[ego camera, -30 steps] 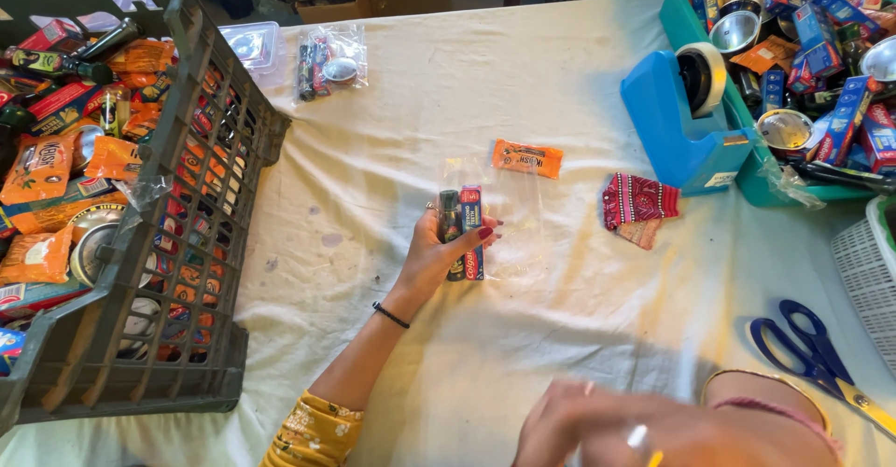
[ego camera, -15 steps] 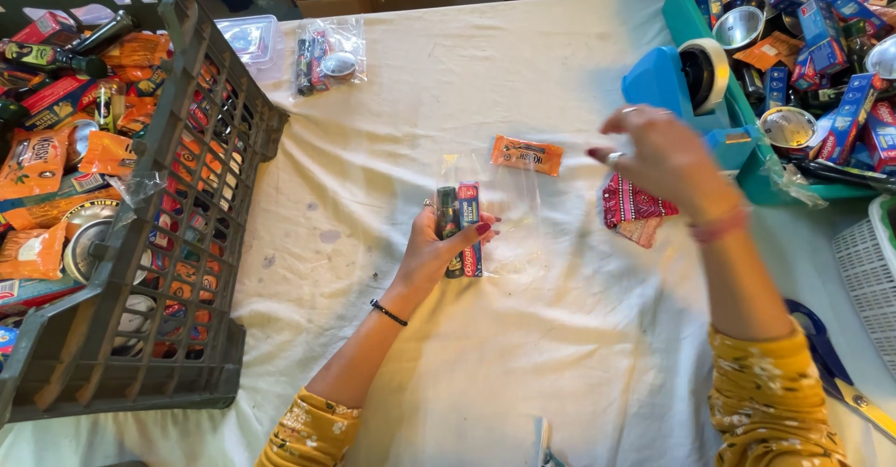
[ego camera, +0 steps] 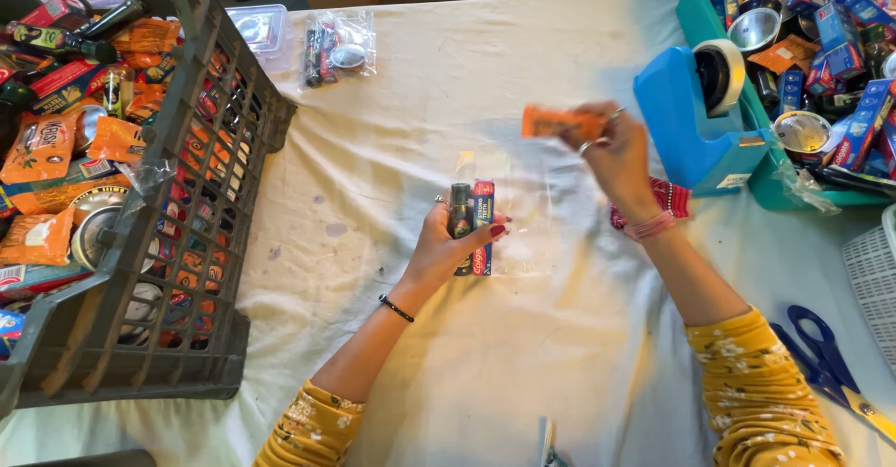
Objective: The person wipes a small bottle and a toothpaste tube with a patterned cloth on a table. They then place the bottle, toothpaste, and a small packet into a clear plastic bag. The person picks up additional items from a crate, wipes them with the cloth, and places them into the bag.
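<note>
Sachet, orange and flat, was pinched in your right hand, raised just above the tabletop; that grip was closed on it. Your left hand was closed around a dark bottle and a small red-and-blue box, partly inside a clear bag lying on the white, stained cloth. A grey crate of packets crowded the left edge. A blue tape dispenser and teal bin stood close to your right hand, with red cloth just beneath your wrist. Blue scissors lay near your right elbow. A filled bag sat far back. Open cloth lay between your forearms and toward you.
</note>
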